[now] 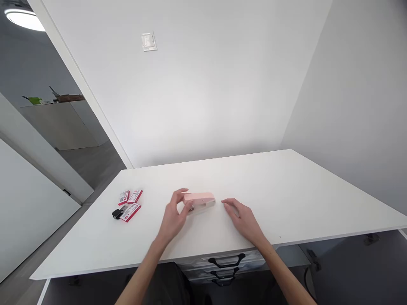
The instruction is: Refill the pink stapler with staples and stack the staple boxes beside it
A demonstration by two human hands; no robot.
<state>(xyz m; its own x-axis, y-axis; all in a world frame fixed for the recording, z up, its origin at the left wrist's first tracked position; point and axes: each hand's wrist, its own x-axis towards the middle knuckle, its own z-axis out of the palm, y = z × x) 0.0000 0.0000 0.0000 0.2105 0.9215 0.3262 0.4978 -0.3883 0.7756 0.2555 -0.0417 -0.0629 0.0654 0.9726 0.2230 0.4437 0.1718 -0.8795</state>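
A pink stapler (199, 196) with a pale, see-through lower part lies on the white tabletop, pointing left to right. My left hand (174, 214) is closed on its left end, with the fingers behind and the thumb in front. That end is partly hidden by the fingers. To the right of the stapler, my right hand (240, 216) rests at the table surface with its fingers loosely bent and the thumb apart. It holds nothing, and a small gap separates it from the stapler.
Three small red-and-white boxes (135, 196) lie at the left of the white table (254, 178). Beside them is a small black and metal object (117, 213), perhaps a staple remover. A wall stands behind the table, and drawers with black handles (227, 261) are below its front edge.
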